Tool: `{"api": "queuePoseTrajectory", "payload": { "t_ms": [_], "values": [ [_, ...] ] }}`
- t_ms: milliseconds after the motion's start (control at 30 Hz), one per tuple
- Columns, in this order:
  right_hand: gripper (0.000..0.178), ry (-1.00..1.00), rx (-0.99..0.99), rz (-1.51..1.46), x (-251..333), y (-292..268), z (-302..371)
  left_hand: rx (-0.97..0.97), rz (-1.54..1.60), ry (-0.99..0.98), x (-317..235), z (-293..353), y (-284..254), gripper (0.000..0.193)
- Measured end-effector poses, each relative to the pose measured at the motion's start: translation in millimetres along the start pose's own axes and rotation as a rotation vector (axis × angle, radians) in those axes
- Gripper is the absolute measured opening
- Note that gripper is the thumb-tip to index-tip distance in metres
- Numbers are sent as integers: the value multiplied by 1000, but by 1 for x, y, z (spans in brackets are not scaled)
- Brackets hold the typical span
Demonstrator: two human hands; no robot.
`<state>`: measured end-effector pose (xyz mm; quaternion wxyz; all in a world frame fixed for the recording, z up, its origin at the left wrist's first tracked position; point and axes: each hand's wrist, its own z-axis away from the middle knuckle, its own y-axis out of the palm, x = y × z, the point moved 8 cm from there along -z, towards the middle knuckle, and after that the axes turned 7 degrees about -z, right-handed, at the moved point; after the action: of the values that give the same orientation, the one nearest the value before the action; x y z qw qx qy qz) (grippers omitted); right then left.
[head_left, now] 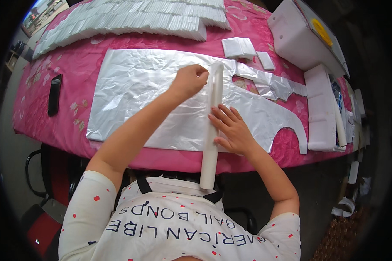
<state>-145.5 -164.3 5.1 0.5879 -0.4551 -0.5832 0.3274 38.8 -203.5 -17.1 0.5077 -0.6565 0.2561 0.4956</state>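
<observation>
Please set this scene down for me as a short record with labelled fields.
Left hand: hand with fingers curled, beside the far end of the roll; contact unclear
Right hand: hand with fingers spread, laid against the roll
Roll: long white roll, lying across the sheet, near end past the table edge
Sheet: silvery plastic sheet, spread flat with curved cut-outs toward the right
Surface: pink flowered cloth
Far side: rows of folded white packets
Left side: dark phone
Right side: white foam boxes
</observation>
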Motion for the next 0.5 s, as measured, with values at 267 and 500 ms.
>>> {"api": "queuePoseTrajectory", "payload": {
  "t_ms": [267,500],
  "values": [
    [51,-315,70,-469,132,60,-127,-220,133,22,23,96,-165,20],
    [40,-446,-67,-560,141,22,-139,-399,46,-274,104,247,-249,18]
  ]
}}
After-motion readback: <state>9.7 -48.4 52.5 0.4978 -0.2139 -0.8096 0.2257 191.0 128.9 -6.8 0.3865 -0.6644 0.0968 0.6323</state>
